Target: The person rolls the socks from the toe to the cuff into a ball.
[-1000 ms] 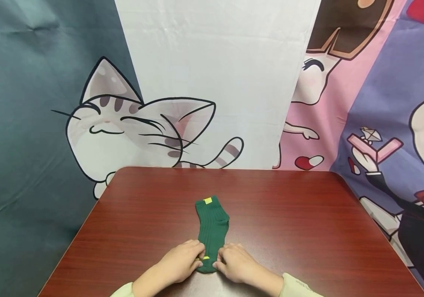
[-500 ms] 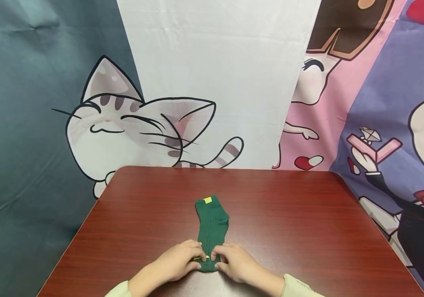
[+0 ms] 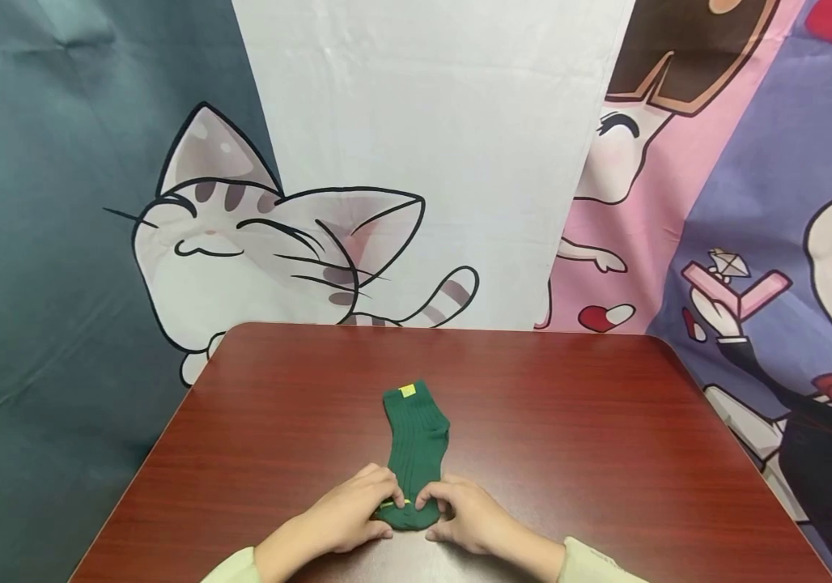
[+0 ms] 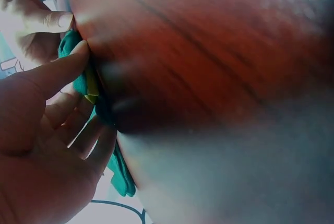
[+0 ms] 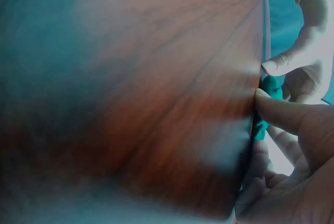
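Observation:
A green ribbed sock (image 3: 416,441) lies flat on the table, its cuff toward the far side with a yellow label (image 3: 407,390) on it. At its near end my left hand (image 3: 358,506) and right hand (image 3: 470,514) face each other, index fingertips on the fabric and thumbs by the near edge. Another strip of yellow shows beside the left fingertips. Close up in the left wrist view, green fabric (image 4: 122,174) sits between thumb and fingers of the left hand (image 4: 47,130). In the right wrist view, the right thumb and fingers bracket the sock (image 5: 261,130), partly hiding it.
The reddish-brown wooden table (image 3: 569,421) has rounded far corners. Behind it hangs a cloth backdrop (image 3: 423,97) printed with a cartoon cat and figures. Pale green sleeves (image 3: 598,563) cover the forearms.
Both index fingertips have moved inward onto the sock's near end, and the thumbs have spread a little from it. The near edge looks slightly bunched; the cuff end stays in place.

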`<state>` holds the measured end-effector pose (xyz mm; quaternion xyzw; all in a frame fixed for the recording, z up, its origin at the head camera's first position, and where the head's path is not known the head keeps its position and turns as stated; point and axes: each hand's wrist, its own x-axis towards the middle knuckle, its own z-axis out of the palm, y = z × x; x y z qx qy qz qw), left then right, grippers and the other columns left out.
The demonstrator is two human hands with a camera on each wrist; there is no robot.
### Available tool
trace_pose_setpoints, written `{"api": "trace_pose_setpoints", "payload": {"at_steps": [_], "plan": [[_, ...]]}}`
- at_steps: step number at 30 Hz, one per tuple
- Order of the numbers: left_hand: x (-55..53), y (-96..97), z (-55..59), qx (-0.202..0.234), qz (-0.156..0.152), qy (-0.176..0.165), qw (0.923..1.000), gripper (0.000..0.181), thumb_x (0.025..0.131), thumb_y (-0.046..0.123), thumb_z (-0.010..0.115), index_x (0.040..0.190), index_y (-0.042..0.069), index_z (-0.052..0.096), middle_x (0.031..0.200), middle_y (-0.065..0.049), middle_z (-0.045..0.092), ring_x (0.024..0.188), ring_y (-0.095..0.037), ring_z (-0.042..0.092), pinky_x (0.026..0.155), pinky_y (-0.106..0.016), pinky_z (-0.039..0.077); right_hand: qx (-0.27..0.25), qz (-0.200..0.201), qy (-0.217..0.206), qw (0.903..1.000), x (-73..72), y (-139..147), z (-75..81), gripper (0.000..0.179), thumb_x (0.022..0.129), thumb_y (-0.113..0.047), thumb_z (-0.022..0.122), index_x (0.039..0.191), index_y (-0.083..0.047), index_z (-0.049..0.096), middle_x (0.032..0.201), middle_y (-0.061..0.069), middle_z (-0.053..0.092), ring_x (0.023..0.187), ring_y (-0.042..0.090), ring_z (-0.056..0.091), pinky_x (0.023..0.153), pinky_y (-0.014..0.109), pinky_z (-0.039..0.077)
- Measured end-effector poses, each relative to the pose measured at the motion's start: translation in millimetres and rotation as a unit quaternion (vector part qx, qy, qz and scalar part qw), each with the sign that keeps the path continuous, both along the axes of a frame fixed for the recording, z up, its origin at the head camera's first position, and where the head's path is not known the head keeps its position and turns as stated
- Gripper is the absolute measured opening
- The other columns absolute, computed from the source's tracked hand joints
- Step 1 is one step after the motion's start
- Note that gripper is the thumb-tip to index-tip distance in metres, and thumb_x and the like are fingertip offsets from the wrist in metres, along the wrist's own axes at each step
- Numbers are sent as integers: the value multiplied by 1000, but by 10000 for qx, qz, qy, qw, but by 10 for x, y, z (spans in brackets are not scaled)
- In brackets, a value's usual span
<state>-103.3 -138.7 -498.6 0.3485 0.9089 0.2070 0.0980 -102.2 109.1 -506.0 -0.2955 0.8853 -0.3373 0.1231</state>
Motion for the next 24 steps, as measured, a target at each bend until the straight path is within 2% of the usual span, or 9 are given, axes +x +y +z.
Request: {"api": "trace_pose_setpoints", "payload": {"at_steps": [10, 17, 19, 24], "plan": [[6, 19, -21, 310, 154, 114, 9993, 13, 92, 21, 75, 102, 23, 68, 107, 17, 58, 105, -4, 51, 89, -26, 51, 72, -160, 206, 9996, 3, -21, -15, 30, 77, -26, 89, 99, -28, 68, 79, -12, 47, 69, -1, 41, 63, 19, 39], [-21, 12, -17, 375, 327, 19, 9988, 9, 96, 23, 70, 104, 20, 71, 116, 9, 65, 123, -18, 56, 102, -38, 49, -152, -290, 34, 9995, -30, -24, -22, 11, 89, -29, 78, 93, -23, 70, 75, -14, 47, 65, -2, 42, 60, 19, 39], [-30, 11, -11, 373, 349, 19, 9987, 8, 97, 24, 68, 103, 20, 71, 114, 10, 65, 120, -17, 57, 101, -38, 50, -169, -319, 3, 9993, -45, -22, -23, 10, 90, -29, 76, 92, -22, 71, 74, -15, 47, 65, -2, 41, 59, 19, 39], [-45, 32, 17, 356, 374, 94, 9986, 6, 99, 22, 65, 94, 21, 65, 98, 14, 57, 101, -7, 53, 87, -31, 50, -145, -410, 174, 9989, -66, -37, -25, 10, 92, -28, 74, 89, -19, 72, 74, -16, 47, 66, -3, 42, 60, 19, 39]]}}
